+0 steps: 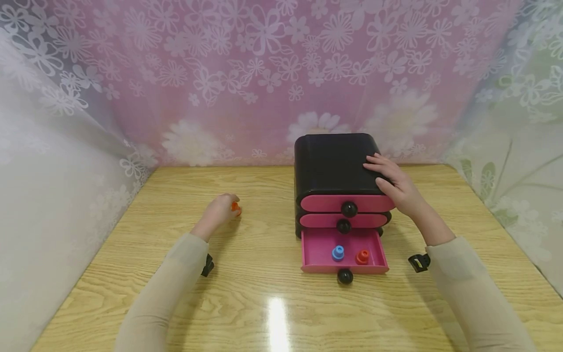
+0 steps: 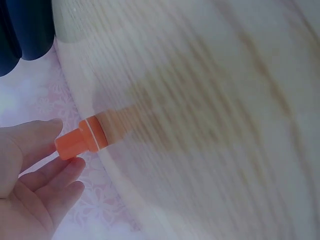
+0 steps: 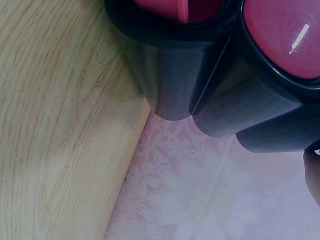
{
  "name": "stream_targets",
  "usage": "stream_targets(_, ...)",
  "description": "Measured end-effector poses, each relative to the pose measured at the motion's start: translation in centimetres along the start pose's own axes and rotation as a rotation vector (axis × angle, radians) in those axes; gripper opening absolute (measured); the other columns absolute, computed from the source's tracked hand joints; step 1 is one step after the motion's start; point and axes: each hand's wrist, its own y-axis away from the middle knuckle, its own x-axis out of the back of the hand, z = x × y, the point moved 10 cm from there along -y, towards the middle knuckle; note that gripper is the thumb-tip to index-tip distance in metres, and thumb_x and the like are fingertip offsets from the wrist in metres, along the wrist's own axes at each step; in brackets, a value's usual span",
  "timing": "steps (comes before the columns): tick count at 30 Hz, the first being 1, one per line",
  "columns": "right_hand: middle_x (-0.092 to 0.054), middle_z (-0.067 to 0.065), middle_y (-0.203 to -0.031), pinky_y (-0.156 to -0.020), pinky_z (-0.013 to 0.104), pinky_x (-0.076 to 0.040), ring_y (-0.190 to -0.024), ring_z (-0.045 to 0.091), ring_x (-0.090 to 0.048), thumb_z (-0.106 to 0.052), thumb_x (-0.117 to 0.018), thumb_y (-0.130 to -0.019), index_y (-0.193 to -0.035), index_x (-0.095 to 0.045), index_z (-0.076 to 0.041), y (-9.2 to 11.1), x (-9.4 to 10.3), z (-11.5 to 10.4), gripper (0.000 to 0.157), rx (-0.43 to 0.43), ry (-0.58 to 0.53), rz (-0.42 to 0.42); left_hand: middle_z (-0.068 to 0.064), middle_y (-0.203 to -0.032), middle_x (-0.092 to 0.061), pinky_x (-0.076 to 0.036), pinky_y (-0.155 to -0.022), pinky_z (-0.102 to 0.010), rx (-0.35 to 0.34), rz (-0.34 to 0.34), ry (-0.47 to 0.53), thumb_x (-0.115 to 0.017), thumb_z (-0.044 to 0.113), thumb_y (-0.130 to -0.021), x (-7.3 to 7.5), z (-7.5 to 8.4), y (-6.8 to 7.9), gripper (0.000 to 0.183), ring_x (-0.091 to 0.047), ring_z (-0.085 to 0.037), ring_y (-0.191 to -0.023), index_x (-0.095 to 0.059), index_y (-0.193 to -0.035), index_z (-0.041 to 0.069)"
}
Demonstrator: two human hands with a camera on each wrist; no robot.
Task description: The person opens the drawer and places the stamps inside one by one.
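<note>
In the head view my left hand (image 1: 221, 209) is low over the table left of the black drawer cabinet (image 1: 336, 161). It pinches a small orange stepped plastic piece (image 2: 82, 138) between thumb and fingertips, as the left wrist view shows; the piece's wider end is right at the wood. My right hand (image 1: 396, 183) rests on the cabinet's top right edge with fingers extended. The pulled-out bottom drawer (image 1: 316, 247) is pink and holds a blue stepped piece (image 1: 337, 253) and a red-orange one (image 1: 362, 257). Only a bit of the right hand shows in the right wrist view.
Two closed pink drawers, the top drawer (image 1: 325, 203) and the middle drawer (image 1: 318, 220), have round black knobs. Flowered curtain (image 1: 264, 88) hangs behind the wooden table (image 1: 246, 293) and along both sides. Each wrist wears a dark strapped device (image 1: 419, 263).
</note>
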Motion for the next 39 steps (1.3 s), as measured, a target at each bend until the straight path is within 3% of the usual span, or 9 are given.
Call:
stream_targets(11, -0.035, 0.021, -0.134, -0.102, 0.052, -0.008, -0.131, 0.027, -0.015, -0.005, -0.043, -0.089, -0.124, -0.047, 0.004, 0.2, -0.1, 0.0, 0.036, 0.017, 0.009, -0.019, -0.015, -0.094, -0.059, -0.046, -0.072, -0.037, -0.027, 0.009, 0.003, -0.065, 0.010, -0.080, 0.0, 0.1, 0.0, 0.029, -0.056, -0.026, -0.083, -0.059, -0.105, -0.003)
stream_targets(19, -0.034, 0.032, -0.128, -0.101, 0.055, -0.008, -0.126, 0.042, -0.016, 0.005, -0.042, -0.085, -0.117, -0.046, 0.016, -0.2, 0.0, -2.3, 0.034, -0.001, -0.006, 0.011, -0.017, -0.098, -0.060, -0.046, -0.075, -0.038, -0.044, 0.012, 0.000, -0.061, -0.003, -0.079, 0.0, 0.1, 0.1, 0.024, -0.056, -0.029, -0.090, -0.061, -0.102, -0.003)
stream_targets(25, -0.034, 0.036, -0.125, -0.100, 0.057, -0.008, -0.124, 0.046, -0.015, 0.005, -0.040, -0.085, -0.115, -0.044, 0.019, -0.5, -0.1, -4.1, 0.033, -0.004, 0.000, 0.002, -0.017, -0.097, -0.061, -0.046, -0.075, -0.038, -0.062, 0.030, 0.005, -0.061, -0.003, -0.079, 0.2, 0.2, 0.2, 0.022, -0.056, -0.029, -0.090, -0.062, -0.101, -0.003)
stream_targets(35, -0.034, 0.035, -0.126, -0.099, 0.058, -0.008, -0.124, 0.047, -0.015, 0.004, -0.041, -0.085, -0.115, -0.045, 0.018, -0.5, -0.1, -4.1, 0.033, -0.003, 0.004, -0.004, -0.016, -0.101, -0.059, -0.046, -0.077, -0.039, -0.066, 0.074, 0.076, -0.060, 0.004, -0.083, 1.2, 0.8, 0.8, 0.021, -0.055, -0.029, -0.093, -0.062, -0.103, -0.002)
stream_targets(39, -0.034, 0.036, -0.125, -0.098, 0.059, -0.008, -0.123, 0.049, -0.015, 0.005, -0.041, -0.084, -0.114, -0.045, 0.019, -0.5, -0.1, -4.3, 0.033, -0.001, -0.001, 0.003, -0.014, -0.101, -0.060, -0.045, -0.079, -0.039, -0.106, 0.114, 0.093, -0.061, 0.007, -0.083, 2.0, 1.8, 1.2, 0.023, -0.055, -0.028, -0.094, -0.062, -0.104, -0.002)
